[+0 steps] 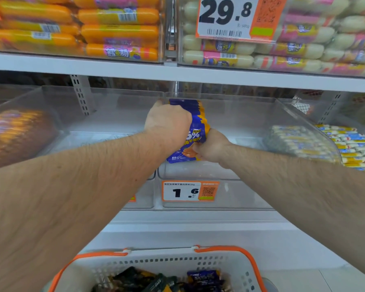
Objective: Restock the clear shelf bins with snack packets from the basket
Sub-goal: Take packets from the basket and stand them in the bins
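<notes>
Stack of blue-and-orange snack packets point(195, 131) sits dead centre, held over the open top of the middle clear bin point(251, 114). Can't tell if the lower edge touches the bin floor; hands and bin wall cover that. Packet count unreadable too, only staggered orange edges show along the 3 o'clock side. Print partly blocked: a big "%" and some white characters visible, the rest under the hands.

Look: glossy dark blue face, orange trim, orange food picture near the bottom, small white text at the lower edge.

Orientation: long axis runs roughly 12 to 6, top leaning slightly toward 11, printed face toward camera.

Left hand point(168, 121) wraps the upper part from the 9 o'clock side, fingers curled round the far face and out of sight. Right hand point(213, 147) clamps the lower corner at about 4 o'clock, fingertips hidden behind the stack.

Outward: price tag point(190, 191) reading 1.6 on the bin front at 6 o'clock. Bin at 9 o'clock holds blurred brown-orange packs point(17, 133). At 3 o'clock, white-blue-yellow sticks point(303, 142). Upper shelf at 12: orange sausages point(118, 30) at 11, pale ones point(293, 49) at 1, behind a 29.8 tag point(230, 17).

Basket point(230, 262), white with orange rim, at 6 o'clock, cut off by the frame; dark and blue packets inside.
</notes>
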Tool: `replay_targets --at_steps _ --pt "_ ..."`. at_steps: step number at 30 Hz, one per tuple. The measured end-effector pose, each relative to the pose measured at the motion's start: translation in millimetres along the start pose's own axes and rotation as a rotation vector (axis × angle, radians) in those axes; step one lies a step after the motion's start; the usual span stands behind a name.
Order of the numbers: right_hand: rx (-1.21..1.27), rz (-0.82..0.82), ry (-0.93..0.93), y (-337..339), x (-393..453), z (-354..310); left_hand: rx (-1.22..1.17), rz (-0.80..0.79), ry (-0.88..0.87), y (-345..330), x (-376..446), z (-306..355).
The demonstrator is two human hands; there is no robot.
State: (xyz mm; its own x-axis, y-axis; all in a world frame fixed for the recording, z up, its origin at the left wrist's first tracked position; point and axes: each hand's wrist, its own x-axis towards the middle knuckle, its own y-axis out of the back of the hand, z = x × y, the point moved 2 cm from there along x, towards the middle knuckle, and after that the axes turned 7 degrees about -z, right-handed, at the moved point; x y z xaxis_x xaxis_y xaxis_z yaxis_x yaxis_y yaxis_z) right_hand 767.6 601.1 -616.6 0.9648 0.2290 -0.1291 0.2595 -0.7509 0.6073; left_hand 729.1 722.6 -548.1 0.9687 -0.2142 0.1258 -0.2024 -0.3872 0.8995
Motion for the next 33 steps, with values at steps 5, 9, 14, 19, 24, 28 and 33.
replay_targets --at_steps 5,9,14,19,24,28,33 --pt "-0.01 -0.059 -0.088 -6.3 -1.1 4.3 0.101 -0.035 -0.047 0.6 -4.5 4.4" --pt "0.098 -0.101 -0.151 -8.0 -1.6 6.7 0.083 -0.06 0.0 -0.5 -5.9 5.3" --pt "0.135 -0.082 -0.225 -2.8 -3.7 7.1 0.024 -0.035 0.027 -0.3 -5.7 1.7" --pt "0.164 -0.083 -0.227 -1.7 -5.2 6.9 -0.018 -0.007 0.015 0.4 -5.8 2.3" --pt "0.162 -0.015 -0.229 0.9 0.5 7.5 -0.07 0.0 0.014 1.2 -6.0 1.0" --pt "0.35 0.099 -0.232 9.0 0.0 4.6 -0.095 0.007 0.043 2.3 -5.8 0.8" --pt "0.369 0.085 -0.251 4.0 0.0 4.0 -0.102 0.014 0.042 5.9 -7.7 -0.1"
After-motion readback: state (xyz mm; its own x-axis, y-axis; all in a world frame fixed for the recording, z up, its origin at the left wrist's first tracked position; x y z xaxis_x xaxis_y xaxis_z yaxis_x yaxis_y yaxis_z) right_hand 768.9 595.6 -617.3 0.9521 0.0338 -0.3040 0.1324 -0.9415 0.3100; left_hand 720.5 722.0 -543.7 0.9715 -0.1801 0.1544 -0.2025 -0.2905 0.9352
